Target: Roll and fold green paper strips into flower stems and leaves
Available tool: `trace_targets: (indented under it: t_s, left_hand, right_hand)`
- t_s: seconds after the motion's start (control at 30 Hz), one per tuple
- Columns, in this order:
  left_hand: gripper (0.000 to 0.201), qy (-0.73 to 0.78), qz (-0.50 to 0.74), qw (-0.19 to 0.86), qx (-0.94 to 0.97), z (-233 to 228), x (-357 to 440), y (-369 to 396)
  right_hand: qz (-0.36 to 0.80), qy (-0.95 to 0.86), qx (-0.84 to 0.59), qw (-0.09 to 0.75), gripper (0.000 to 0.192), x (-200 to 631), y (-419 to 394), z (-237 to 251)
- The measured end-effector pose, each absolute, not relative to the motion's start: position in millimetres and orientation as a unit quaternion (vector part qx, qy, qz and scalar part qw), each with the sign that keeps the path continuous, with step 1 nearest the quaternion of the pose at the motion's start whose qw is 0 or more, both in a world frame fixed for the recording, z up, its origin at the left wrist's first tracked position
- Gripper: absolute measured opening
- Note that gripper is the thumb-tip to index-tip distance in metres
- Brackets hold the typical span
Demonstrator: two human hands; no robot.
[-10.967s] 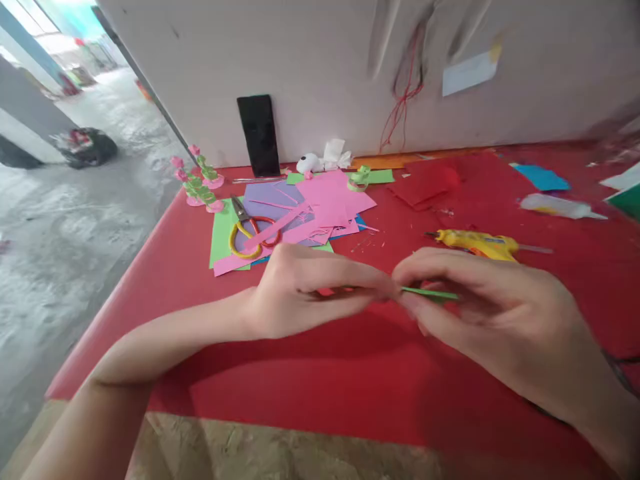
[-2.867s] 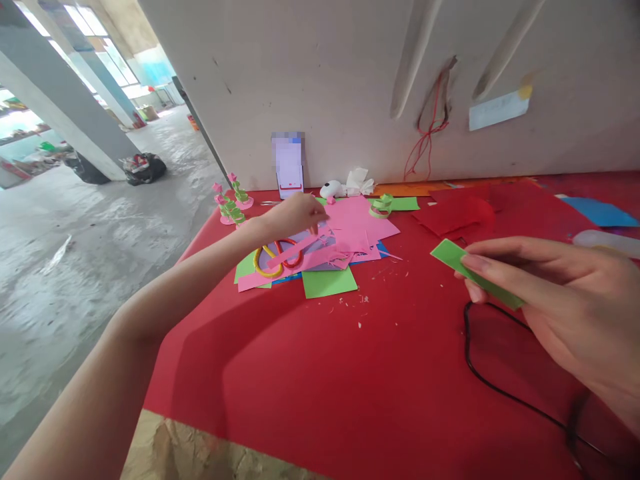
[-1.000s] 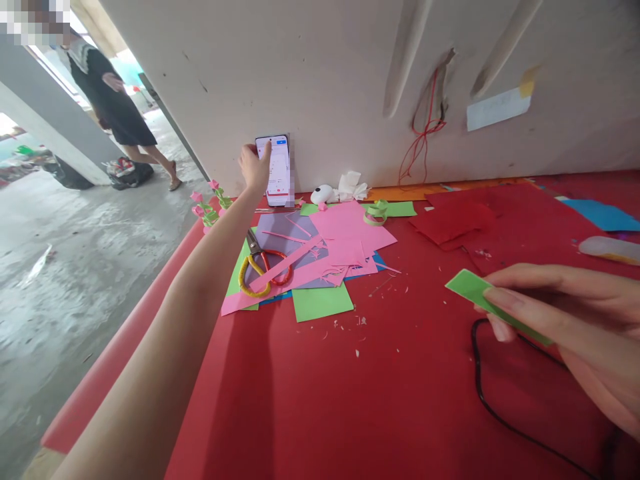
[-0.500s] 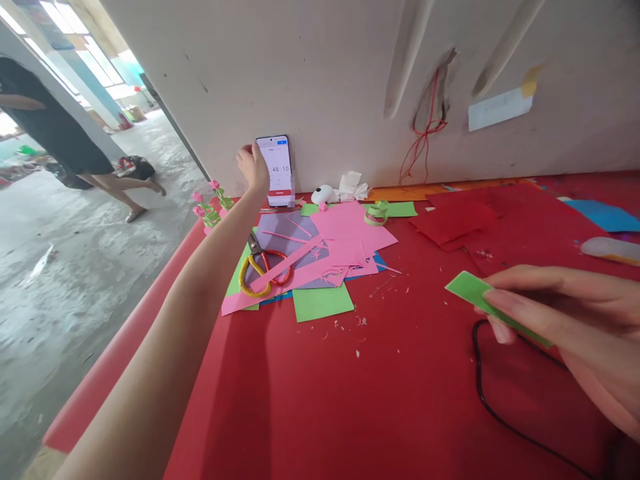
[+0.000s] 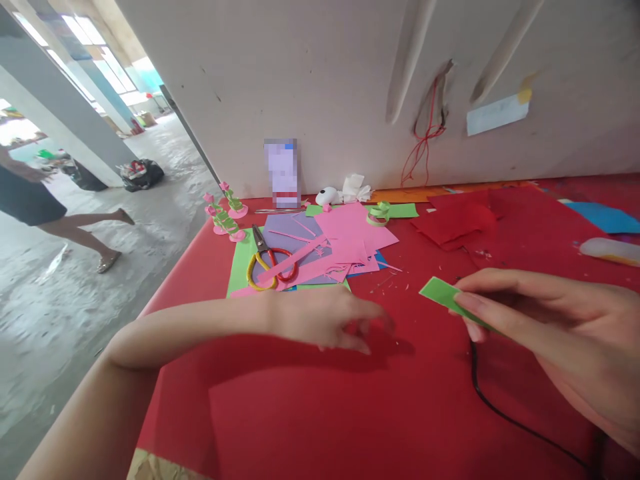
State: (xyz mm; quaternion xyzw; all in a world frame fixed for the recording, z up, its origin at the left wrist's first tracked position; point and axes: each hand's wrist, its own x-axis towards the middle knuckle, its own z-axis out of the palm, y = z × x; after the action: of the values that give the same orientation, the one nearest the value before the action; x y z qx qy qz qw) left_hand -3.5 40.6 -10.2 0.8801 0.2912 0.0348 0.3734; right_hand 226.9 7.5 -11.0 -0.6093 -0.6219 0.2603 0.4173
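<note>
1. The right hand point(image 5: 555, 333) hovers over the right side of the red desk point(image 5: 320, 413), its thumb and fingers point(image 5: 480, 310) clamped on a small green paper strip point(image 5: 443, 295); the strip juts out to the left, raised off the desk and slightly tilted.
2. The left hand point(image 5: 325, 319) lies low over the middle of the desk, palm down, fingers loosely spread apart and holding nothing. It sits just in front of the paper pile and is near the strip but not touching it.
3. A black cord point(image 5: 505, 417) runs along the desk beneath the right hand.
4. Behind the left hand lies a pile of pink, purple, green and blue paper sheets point(image 5: 345, 240), with yellow-and-red-handled scissors point(image 5: 265, 263) lying on its left part under a pink strip.
5. A phone point(image 5: 283, 172), its screen blurred, leans upright against the wall point(image 5: 320, 80) at the back of the desk.
6. Small pink-and-green paper flowers point(image 5: 225, 213) stand at the desk's left back corner.
7. On the floor to the far left a person point(image 5: 45, 207) walks past.
</note>
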Motion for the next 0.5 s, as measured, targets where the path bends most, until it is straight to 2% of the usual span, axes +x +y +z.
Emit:
trace_targets:
  t_s: [0.03, 0.07, 0.1, 0.13, 0.17, 0.2, 0.27, 0.33, 0.37, 0.43, 0.47, 0.5]
  left_hand:
    - [0.054, 0.300, 0.030, 0.329, 0.895, -8, -5, 31]
    - [0.073, 0.300, 0.018, 0.197, 0.933, -7, -7, 24]
    - [0.078, 0.304, 0.014, 0.081, 0.949, -6, -8, 20]
    - [0.064, 0.295, 0.018, 0.015, 0.955, -6, -10, 19]
    - [0.038, 0.293, 0.032, -0.016, 0.955, -7, -11, 19]
    - [0.018, 0.300, 0.052, -0.004, 0.953, -8, -12, 20]
    - [0.032, 0.331, 0.109, 0.095, 0.932, -10, -15, 22]
    - [0.022, 0.361, 0.160, 0.188, 0.899, -11, -18, 22]
    - [0.031, 0.366, 0.182, 0.228, 0.884, -11, -18, 21]
    - [0.066, 0.362, 0.215, 0.302, 0.855, -8, -19, 17]
    - [0.069, 0.360, 0.228, 0.348, 0.835, -7, -18, 15]
    - [0.061, 0.361, 0.239, 0.391, 0.813, -5, -17, 12]
  right_hand:
    - [0.288, -0.628, -0.598, 0.408, 0.037, 225, 7, -8]
    - [0.305, -0.631, -0.587, 0.405, 0.036, 223, 7, -6]
    - [0.319, -0.633, -0.578, 0.403, 0.035, 221, 6, -4]
    - [0.326, -0.635, -0.575, 0.401, 0.035, 219, 6, -2]
    - [0.336, -0.637, -0.570, 0.396, 0.035, 217, 5, -2]
    - [0.347, -0.639, -0.566, 0.389, 0.036, 214, 4, -1]
    - [0.369, -0.645, -0.555, 0.375, 0.034, 208, 2, -2]
    - [0.398, -0.646, -0.541, 0.363, 0.034, 201, 0, -3]
    - [0.414, -0.643, -0.536, 0.358, 0.034, 199, 0, -4]
    - [0.447, -0.635, -0.527, 0.344, 0.035, 194, -1, -6]
    - [0.459, -0.634, -0.523, 0.339, 0.036, 192, -2, -7]
    - [0.464, -0.635, -0.518, 0.336, 0.036, 191, -2, -8]
